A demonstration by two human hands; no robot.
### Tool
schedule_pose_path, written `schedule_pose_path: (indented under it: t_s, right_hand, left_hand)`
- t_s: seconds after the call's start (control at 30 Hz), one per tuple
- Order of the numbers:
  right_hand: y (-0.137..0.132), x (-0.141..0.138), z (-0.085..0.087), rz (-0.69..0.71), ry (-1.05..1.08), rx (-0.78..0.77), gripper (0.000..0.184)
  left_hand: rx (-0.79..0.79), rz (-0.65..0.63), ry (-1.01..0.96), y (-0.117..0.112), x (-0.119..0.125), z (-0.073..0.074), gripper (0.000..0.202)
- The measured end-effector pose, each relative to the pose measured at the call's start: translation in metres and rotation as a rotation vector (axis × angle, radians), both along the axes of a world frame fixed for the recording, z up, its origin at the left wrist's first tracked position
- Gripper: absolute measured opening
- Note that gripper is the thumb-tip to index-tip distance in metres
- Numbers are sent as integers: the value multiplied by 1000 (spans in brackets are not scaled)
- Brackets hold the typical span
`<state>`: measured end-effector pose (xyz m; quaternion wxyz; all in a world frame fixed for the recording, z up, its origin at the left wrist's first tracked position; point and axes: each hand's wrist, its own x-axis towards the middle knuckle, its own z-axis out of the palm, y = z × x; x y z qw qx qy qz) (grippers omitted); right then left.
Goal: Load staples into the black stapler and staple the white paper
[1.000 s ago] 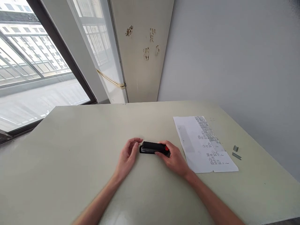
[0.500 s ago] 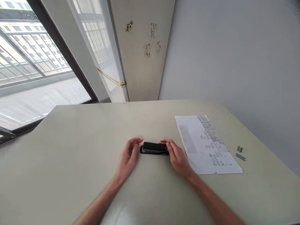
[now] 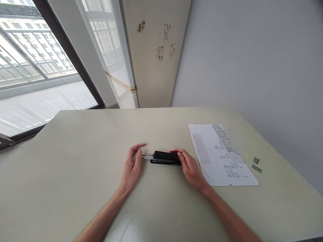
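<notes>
A black stapler (image 3: 166, 158) lies lengthwise on the table in front of me. Its metal staple tray (image 3: 147, 157) sticks out of the left end. My right hand (image 3: 188, 166) grips the stapler's right end, thumb on the near side and fingers on the far side. At the tray's outer tip is my left hand (image 3: 132, 166), with thumb and fingers apart. Whether its thumb touches the tray, I cannot tell.
A printed sheet of paper (image 3: 212, 168) lies to the right, with a patterned strip along its upper right edge. Beyond it are two small grey staple strips (image 3: 256, 168) on the pale table (image 3: 75, 188). A wall (image 3: 239, 60) borders the right side.
The metal tray has come out of the stapler's left end. My left hand has moved left and its fingers have spread; my right hand still holds the right end.
</notes>
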<state>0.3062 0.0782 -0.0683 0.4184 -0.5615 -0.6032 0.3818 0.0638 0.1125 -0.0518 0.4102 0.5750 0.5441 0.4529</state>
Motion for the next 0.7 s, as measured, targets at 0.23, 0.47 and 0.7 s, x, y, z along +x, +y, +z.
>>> schedule_pose_path:
  t_s: [0.23, 0.47, 0.7]
  right_hand:
    - [-6, 0, -6, 55, -187, 106, 30]
    - [-14, -7, -5, 60, -246, 639, 47]
    - [-24, -19, 8, 119, -395, 915, 44]
  left_hand:
    - [-85, 53, -241, 4, -3, -6, 41]
    - [-340, 1, -892, 8, 1, -10, 30]
    - [-733, -129, -1264, 4, 2, -5, 39]
